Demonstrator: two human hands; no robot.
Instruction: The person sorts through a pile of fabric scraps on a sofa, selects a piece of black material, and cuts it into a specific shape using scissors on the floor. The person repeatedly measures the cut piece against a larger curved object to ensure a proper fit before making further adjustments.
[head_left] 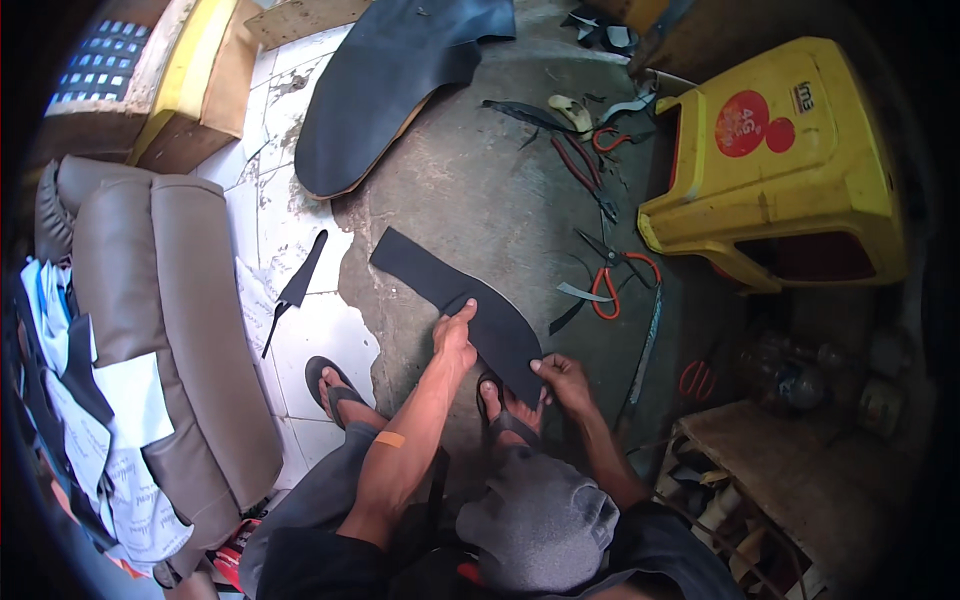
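A long, curved piece of black sheet material is held over the floor above my sandaled feet, its narrow end toward the upper left. My left hand grips the middle of its near edge, thumb on top. My right hand pinches the wide right end, thumb on the upper face. Just to the right lie orange-handled scissors and dark offcut strips. A narrow black cut piece rests on the white tiles to the left.
A brown padded cushion with fabric scraps is at left. A large black sheet lies at the back, pliers nearby. A yellow plastic stool stands at right, a worn bench below it, a wooden box at upper left.
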